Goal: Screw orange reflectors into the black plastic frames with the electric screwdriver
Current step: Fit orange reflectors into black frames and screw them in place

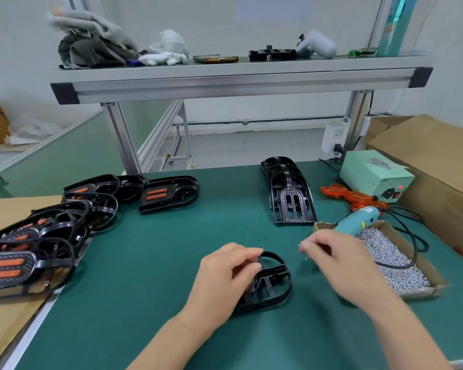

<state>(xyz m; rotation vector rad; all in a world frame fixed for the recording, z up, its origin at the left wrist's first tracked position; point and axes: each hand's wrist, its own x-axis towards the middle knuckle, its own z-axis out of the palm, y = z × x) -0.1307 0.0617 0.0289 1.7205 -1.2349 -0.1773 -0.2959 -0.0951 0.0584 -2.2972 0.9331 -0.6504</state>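
Left hand [225, 276] grips a black frame [273, 284] mid-mat, fingers curled over its near-left edge, a bit of orange under the fingers. Right hand [340, 263] is just beside the frame, over the mat [158, 263], with fingertips drawn together (too blurred, cannot tell what it pinches). The screwdriver [358, 222] lies across the screw box [422, 292] rim. Finished frames [24, 260] are stacked far left.

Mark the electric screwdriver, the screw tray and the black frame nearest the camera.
electric screwdriver [358, 221]: head view, on its teal barrel.
screw tray [425, 291]: head view, on its near cardboard wall.
black frame [272, 277]: head view, on its cross bars.
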